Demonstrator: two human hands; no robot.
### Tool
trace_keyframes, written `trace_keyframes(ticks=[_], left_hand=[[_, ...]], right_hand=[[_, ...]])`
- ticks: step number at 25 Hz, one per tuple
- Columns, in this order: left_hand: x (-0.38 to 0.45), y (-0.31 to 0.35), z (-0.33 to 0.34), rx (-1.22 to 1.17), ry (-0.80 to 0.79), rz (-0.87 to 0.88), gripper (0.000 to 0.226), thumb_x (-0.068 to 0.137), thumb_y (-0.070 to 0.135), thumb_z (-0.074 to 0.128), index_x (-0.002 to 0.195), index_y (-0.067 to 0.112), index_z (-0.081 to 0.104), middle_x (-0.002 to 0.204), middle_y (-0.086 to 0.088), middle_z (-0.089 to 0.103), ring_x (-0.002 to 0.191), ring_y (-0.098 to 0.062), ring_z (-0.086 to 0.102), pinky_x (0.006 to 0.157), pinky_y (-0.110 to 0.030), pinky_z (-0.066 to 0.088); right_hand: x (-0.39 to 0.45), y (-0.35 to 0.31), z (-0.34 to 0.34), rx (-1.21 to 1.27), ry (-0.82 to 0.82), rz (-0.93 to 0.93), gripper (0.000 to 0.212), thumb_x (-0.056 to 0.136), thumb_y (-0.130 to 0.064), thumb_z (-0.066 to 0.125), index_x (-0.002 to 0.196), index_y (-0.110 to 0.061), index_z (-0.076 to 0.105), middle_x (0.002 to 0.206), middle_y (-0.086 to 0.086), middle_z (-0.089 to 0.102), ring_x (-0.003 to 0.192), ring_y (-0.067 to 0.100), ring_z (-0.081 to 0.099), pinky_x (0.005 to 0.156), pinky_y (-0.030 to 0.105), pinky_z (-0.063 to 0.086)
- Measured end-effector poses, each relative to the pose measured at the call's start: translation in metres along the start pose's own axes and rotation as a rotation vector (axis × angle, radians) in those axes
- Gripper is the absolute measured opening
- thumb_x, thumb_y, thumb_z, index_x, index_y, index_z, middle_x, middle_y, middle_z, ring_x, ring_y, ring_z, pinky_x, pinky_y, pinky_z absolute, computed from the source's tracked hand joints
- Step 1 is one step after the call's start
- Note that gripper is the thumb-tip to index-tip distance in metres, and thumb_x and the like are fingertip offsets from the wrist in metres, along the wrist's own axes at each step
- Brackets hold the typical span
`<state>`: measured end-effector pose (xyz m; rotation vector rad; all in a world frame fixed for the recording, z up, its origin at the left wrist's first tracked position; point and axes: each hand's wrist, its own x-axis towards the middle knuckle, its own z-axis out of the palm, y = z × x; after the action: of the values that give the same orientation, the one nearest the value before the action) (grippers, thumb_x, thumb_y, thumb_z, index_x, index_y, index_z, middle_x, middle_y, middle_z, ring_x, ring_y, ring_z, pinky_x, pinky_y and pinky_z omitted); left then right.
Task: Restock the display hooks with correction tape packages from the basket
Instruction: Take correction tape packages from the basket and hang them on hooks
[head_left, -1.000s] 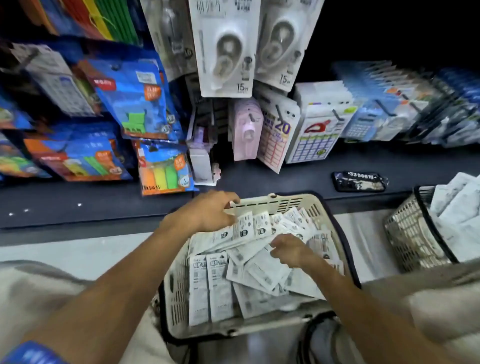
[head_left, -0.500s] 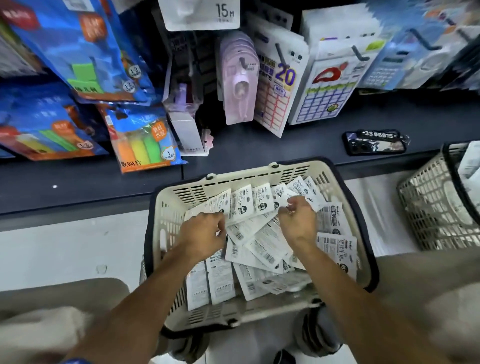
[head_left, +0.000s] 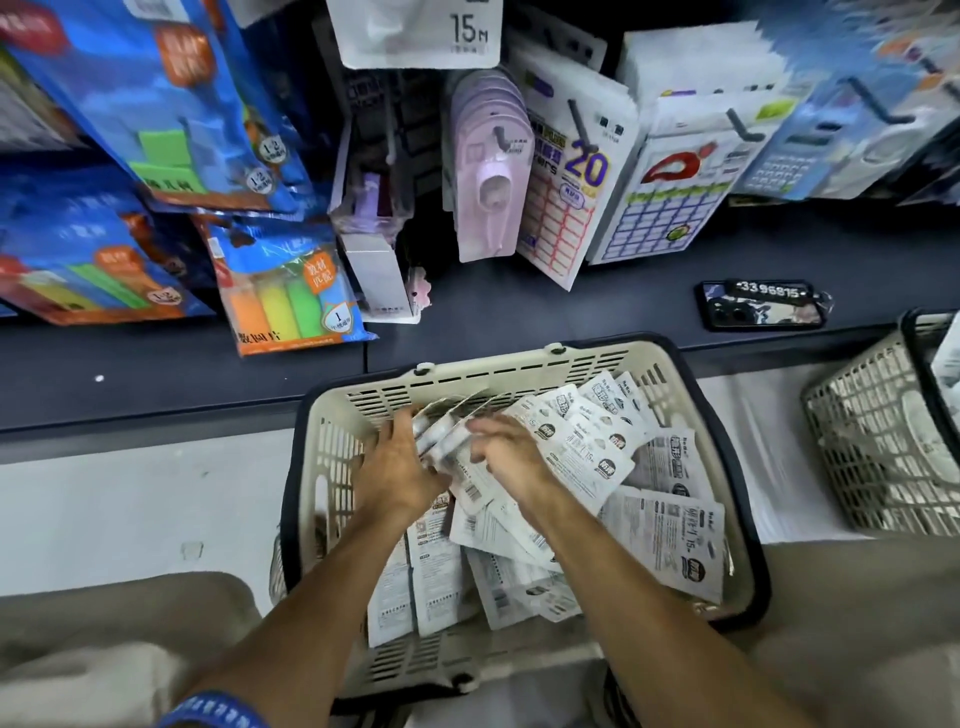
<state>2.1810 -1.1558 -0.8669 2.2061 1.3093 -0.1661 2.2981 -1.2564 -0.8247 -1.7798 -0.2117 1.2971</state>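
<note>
Now | both hands gathering: left hand (head_left: 400, 462) and right hand (head_left: 511, 457) are pinching a fanned stack of white correction tape packages (head_left: 447, 434), newly lifting it inside the beige slatted plastic basket (head_left: 524, 364) | hanging is pending.

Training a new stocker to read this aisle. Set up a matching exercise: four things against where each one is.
Things:
1. phone
2. bunch of packages
3. lilac tape dispensers
4. second basket

Places:
A. hanging on a hook
B. lying flat on the dark shelf
C. at the right edge
D. between both hands, over the near basket

Pairs: 1-B, 2-D, 3-A, 4-C
</note>
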Motion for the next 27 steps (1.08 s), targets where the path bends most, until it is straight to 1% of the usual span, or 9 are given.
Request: trace_keyframes(ticks=[3,5,7,10,14,16,18,22,27], left_hand=[[0.011,0.004,0.001,-0.132,0.055,-0.082,0.068,0.068,0.043,0.088,0.106,0.027,0.035,0.110,-0.006,0.070,0.092,-0.033,0.068,0.068,-0.035,0.052],[0.012,0.004,0.000,-0.055,0.093,-0.060,0.068,0.066,0.046,0.089,0.111,0.025,0.041,0.109,-0.008,0.072,0.094,-0.034,0.070,0.073,-0.034,0.053],[0.008,0.003,-0.008,-0.074,0.103,0.020,0.079,0.060,0.055,0.089,0.121,0.026,0.047,0.110,-0.004,0.069,0.102,-0.031,0.067,0.083,-0.038,0.055],[-0.010,0.008,-0.034,-0.366,0.030,0.075,0.080,0.053,0.054,0.089,0.121,0.038,0.051,0.109,0.012,0.071,0.103,-0.015,0.071,0.085,-0.039,0.060],[-0.023,0.050,-0.076,-0.787,-0.024,0.168,0.065,0.056,0.018,0.095,0.110,0.028,0.061,0.098,0.016,0.078,0.090,0.000,0.074,0.070,-0.016,0.058],[-0.030,0.076,-0.114,-0.947,-0.017,0.205,0.060,0.062,0.004,0.095,0.107,0.027,0.062,0.097,0.010,0.079,0.084,0.002,0.074,0.066,-0.013,0.055],[-0.035,0.096,-0.153,-1.085,-0.044,0.270,0.059,0.061,0.014,0.094,0.109,0.027,0.062,0.100,0.006,0.080,0.086,-0.004,0.076,0.066,-0.017,0.058],[-0.059,0.133,-0.221,-1.069,-0.087,0.547,0.077,0.056,0.021,0.101,0.118,0.031,0.056,0.109,0.015,0.078,0.098,-0.005,0.075,0.072,-0.018,0.059],[-0.074,0.158,-0.275,-1.133,-0.103,0.602,0.072,0.050,0.034,0.096,0.116,0.028,0.067,0.111,0.000,0.079,0.103,-0.022,0.076,0.081,-0.037,0.062]], right_hand=[[-0.001,0.008,0.016,0.101,-0.120,-0.044,0.052,0.077,0.012,0.045,0.108,-0.018,0.075,0.138,-0.021,0.041,0.119,-0.004,0.046,0.090,0.005,0.040],[-0.004,0.010,0.013,0.133,-0.132,-0.060,0.050,0.078,0.013,0.044,0.102,-0.018,0.076,0.135,-0.022,0.050,0.112,-0.005,0.055,0.082,0.011,0.047],[-0.006,0.013,-0.003,0.114,-0.023,-0.103,0.044,0.083,0.011,0.048,0.101,-0.017,0.078,0.127,-0.014,0.066,0.115,0.011,0.062,0.083,0.020,0.049],[-0.013,0.017,-0.037,0.132,0.098,-0.126,0.037,0.086,0.004,0.059,0.106,-0.024,0.073,0.114,-0.006,0.073,0.114,0.020,0.063,0.088,0.030,0.050],[-0.030,-0.012,-0.042,0.093,-0.266,-0.249,0.060,0.082,-0.024,0.082,0.136,-0.029,0.055,0.126,-0.008,0.070,0.119,0.015,0.065,0.102,0.033,0.051],[-0.049,-0.049,-0.040,0.107,-0.175,-0.385,0.061,0.074,-0.027,0.088,0.127,-0.023,0.060,0.118,0.001,0.074,0.109,0.021,0.070,0.092,0.036,0.058],[-0.072,-0.088,-0.050,0.113,-0.065,-0.500,0.053,0.070,-0.029,0.091,0.116,-0.020,0.066,0.109,0.005,0.076,0.095,0.021,0.074,0.074,0.030,0.060],[-0.121,-0.149,-0.080,0.084,-0.105,-0.680,0.047,0.071,-0.039,0.085,0.109,-0.018,0.068,0.103,0.009,0.077,0.084,0.026,0.073,0.063,0.034,0.058],[-0.158,-0.197,-0.081,0.127,-0.049,-0.818,0.009,0.086,-0.039,0.069,0.084,-0.030,0.070,0.067,0.003,0.067,0.045,0.016,0.056,0.042,0.025,0.048]])
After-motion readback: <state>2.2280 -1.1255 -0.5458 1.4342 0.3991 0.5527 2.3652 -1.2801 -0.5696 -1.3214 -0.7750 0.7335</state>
